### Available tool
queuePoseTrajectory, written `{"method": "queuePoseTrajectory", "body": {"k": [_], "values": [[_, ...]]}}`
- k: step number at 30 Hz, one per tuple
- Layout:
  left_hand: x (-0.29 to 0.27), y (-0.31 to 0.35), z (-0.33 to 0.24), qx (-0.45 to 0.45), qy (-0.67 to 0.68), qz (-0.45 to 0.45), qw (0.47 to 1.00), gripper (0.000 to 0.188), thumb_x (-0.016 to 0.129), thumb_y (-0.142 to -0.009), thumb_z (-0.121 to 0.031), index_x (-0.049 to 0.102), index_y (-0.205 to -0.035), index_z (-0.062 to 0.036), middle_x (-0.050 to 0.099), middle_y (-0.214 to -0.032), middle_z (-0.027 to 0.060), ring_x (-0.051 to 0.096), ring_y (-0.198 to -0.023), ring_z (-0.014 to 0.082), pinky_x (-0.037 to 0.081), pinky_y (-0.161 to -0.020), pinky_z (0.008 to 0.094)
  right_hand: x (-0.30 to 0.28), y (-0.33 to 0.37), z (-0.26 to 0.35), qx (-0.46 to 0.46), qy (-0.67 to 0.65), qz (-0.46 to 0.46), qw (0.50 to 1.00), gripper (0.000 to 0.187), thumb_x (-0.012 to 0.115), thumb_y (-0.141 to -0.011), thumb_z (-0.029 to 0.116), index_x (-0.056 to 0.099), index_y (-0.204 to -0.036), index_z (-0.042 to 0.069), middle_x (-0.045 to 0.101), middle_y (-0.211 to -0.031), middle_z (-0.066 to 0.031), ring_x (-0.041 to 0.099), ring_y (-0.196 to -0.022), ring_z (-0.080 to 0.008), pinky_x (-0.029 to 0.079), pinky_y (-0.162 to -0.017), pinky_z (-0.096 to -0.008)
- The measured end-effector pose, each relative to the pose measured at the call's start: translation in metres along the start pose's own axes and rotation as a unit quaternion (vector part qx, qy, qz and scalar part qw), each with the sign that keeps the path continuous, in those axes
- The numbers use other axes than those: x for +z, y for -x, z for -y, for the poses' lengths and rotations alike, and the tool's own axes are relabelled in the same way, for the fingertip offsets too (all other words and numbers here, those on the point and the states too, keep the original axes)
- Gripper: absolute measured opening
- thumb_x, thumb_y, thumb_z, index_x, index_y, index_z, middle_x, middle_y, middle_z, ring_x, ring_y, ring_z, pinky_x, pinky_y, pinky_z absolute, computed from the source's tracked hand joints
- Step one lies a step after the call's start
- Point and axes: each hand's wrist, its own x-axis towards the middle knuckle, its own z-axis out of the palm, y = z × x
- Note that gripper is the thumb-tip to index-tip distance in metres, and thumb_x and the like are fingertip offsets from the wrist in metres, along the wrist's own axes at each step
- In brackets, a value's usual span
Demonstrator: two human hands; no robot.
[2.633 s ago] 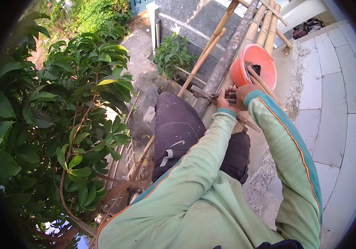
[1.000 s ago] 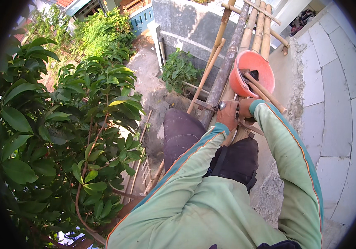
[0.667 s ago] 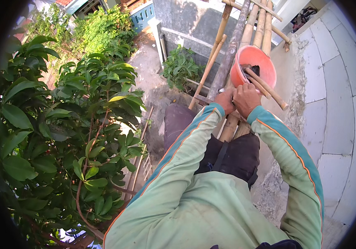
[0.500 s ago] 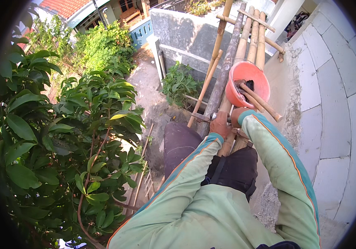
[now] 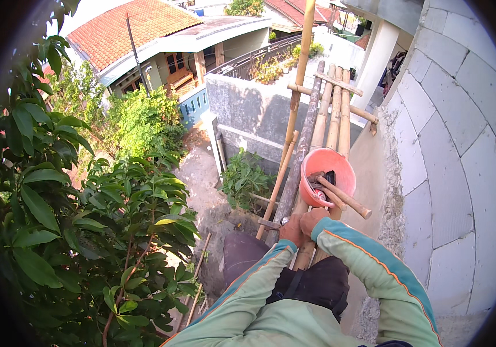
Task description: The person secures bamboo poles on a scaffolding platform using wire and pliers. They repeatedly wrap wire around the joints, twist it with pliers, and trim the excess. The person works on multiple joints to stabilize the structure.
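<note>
Both my hands are close together above the bamboo poles (image 5: 336, 124), just on the near side of a pinkish-red bucket (image 5: 346, 168). My left hand (image 5: 292, 230) is closed, with a small shiny metal piece (image 5: 285, 220) showing at its far-left side; what it grips is mostly hidden. My right hand (image 5: 315, 220) is closed beside it, fingers curled out of sight. In the bucket lie wooden-handled tools (image 5: 346, 198), their handles sticking out over the near right rim, and a dark object (image 5: 330, 177).
I am high up on the bamboo scaffold, its upright pole (image 5: 298, 75) at the left. A light block wall (image 5: 444, 168) rises close on the right. Leafy branches (image 5: 138, 231) fill the left side; the ground (image 5: 199, 173) lies far below. A grey wall (image 5: 245, 110) stands ahead.
The view has tilted up, showing more rooftops and shifting the bucket and hands lower and leftward in the picture. My hands stay together at the poles, the right one now nearer the left.
</note>
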Motion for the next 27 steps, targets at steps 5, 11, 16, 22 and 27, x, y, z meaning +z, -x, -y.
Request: {"method": "queuePoseTrajectory", "body": {"k": [5, 11, 16, 22, 27], "values": [[-0.021, -0.029, 0.022, -0.044, 0.088, 0.125, 0.987, 0.059, 0.081, -0.077, -0.032, 0.058, -0.129, -0.0140, 0.062, -0.130, 0.0164, 0.062, -0.113, 0.0419, 0.051, -0.095, 0.0459, -0.008, -0.004, 0.023, 0.086, 0.164, -0.073, 0.980, 0.027, 0.057, -0.094, 0.023, 0.077, -0.107, 0.011, 0.076, -0.104, -0.0071, 0.072, -0.098, -0.0275, 0.053, -0.079, -0.0585], [-0.055, -0.008, 0.067, -0.075, 0.503, 0.040, 0.860, 0.065, 0.069, -0.082, -0.019, 0.051, -0.140, 0.0014, 0.055, -0.140, 0.0224, 0.049, -0.135, 0.0305, 0.035, -0.115, 0.0384, -0.003, 0.000, 0.001, 0.136, -0.095, 0.011, 0.986, 0.025, 0.061, -0.091, 0.019, 0.078, -0.106, 0.010, 0.074, -0.111, -0.0147, 0.072, -0.104, -0.0270, 0.056, -0.086, -0.0468], [-0.019, 0.042, 0.071, 0.048, 0.079, -0.125, 0.988, 0.084, 0.071, -0.076, -0.013, 0.036, -0.151, 0.0022, 0.045, -0.150, 0.0240, 0.042, -0.141, 0.0404, 0.029, -0.120, 0.0441, 0.003, -0.039, -0.027, 0.099, -0.114, 0.261, 0.953, 0.026, 0.069, -0.084, 0.020, 0.078, -0.107, 0.009, 0.075, -0.110, -0.0141, 0.072, -0.103, -0.0275, 0.058, -0.084, -0.0413], [0.027, 0.008, 0.003, -0.019, 0.048, -0.098, 0.994, 0.064, 0.078, -0.075, -0.020, 0.054, -0.133, -0.0084, 0.061, -0.131, 0.0171, 0.062, -0.116, 0.0350, 0.042, -0.107, 0.0424, -0.020, -0.018, -0.008, 0.093, -0.046, 0.175, 0.979, 0.027, 0.071, -0.083, 0.019, 0.078, -0.107, 0.008, 0.075, -0.109, -0.0142, 0.072, -0.101, -0.0278, 0.058, -0.083, -0.0437], [0.004, -0.017, 0.021, -0.022, 0.167, -0.022, 0.985, 0.038, 0.080, -0.075, -0.026, 0.066, -0.106, -0.0093, 0.072, -0.101, 0.0161, 0.069, -0.098, 0.0352, 0.054, -0.083, 0.0406, 0.008, 0.004, 0.010, 0.005, 0.206, -0.291, 0.934, 0.017, 0.062, -0.088, 0.021, 0.073, -0.093, 0.009, 0.069, -0.090, -0.0081, 0.065, -0.093, -0.0268, 0.044, -0.090, -0.0404]]}}
